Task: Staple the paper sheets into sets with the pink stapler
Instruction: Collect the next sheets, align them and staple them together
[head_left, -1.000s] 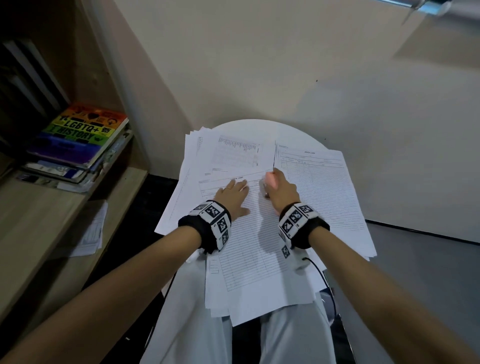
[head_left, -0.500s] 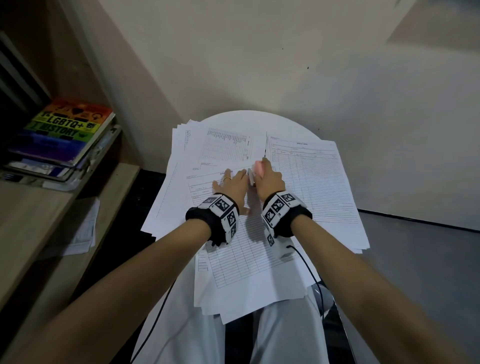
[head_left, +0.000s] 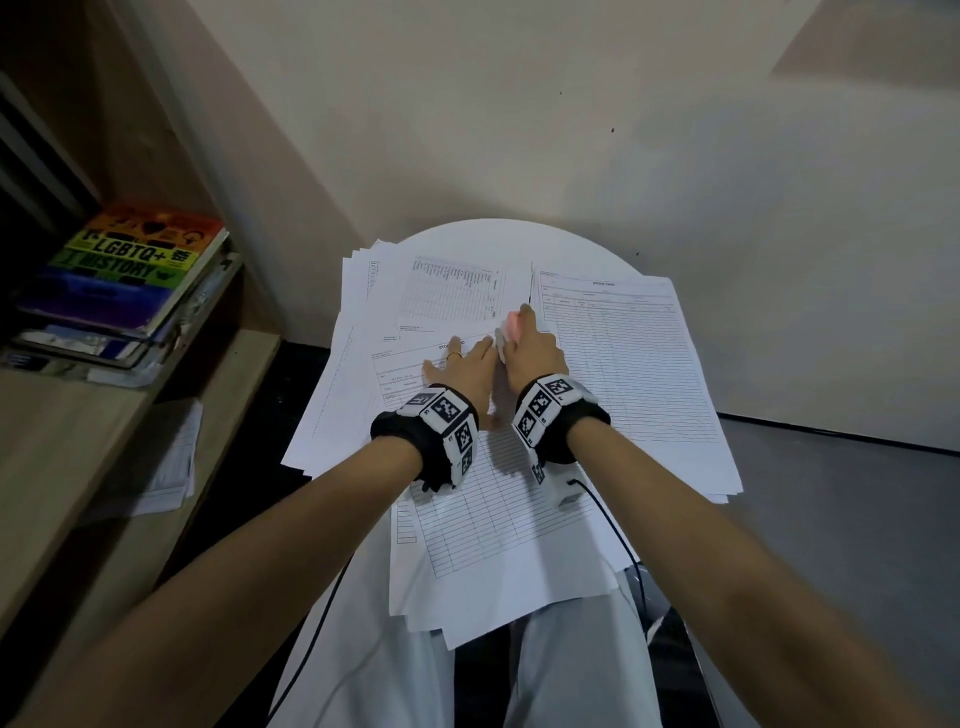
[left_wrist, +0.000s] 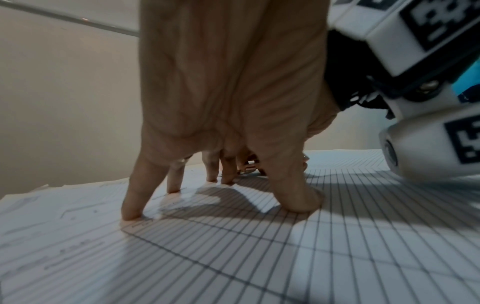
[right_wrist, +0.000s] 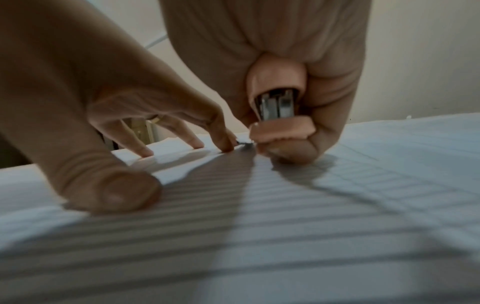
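1. Nearest to the person, white trousers (head_left: 363, 675) covered the lap, and a thin black cable (head_left: 618, 530) ran down from the right wristband (head_left: 553, 410)
2. A sheet with a printed grid (head_left: 498, 525) lay on top of the paper pile (head_left: 644, 384) and hung over the near edge of the round white table (head_left: 498, 234)
3. The left hand (head_left: 462, 366) was on this sheet with the fingers straight and spread; the fingertips (left_wrist: 132, 214) and the thumb pressed the paper down. It held nothing, and a ring (head_left: 454, 355) was on one finger
4. The right hand (head_left: 530, 353) was just beside the left one, almost touching it. Its fingers were curled around the pink stapler (right_wrist: 279, 107), with the thumb (right_wrist: 291, 153) under the base
5. The stapler was at the top right corner of the pressed sheet, right next to the left index fingertip. Its metal part was visible between the pink top and the pink base, which were close together. If the corner was really inside, I could not tell
6. More sheets lay around: a form (head_left: 623, 353) on the right and a smaller page (head_left: 457, 291) behind the hands
7. On the left stood a wooden shelf (head_left: 78, 426) with a loose paper (head_left: 171, 467) on a lower board and, farther, a stack of books (head_left: 119, 280) with a rainbow cover on top
8. Behind the table was a plain wall (head_left: 519, 130)
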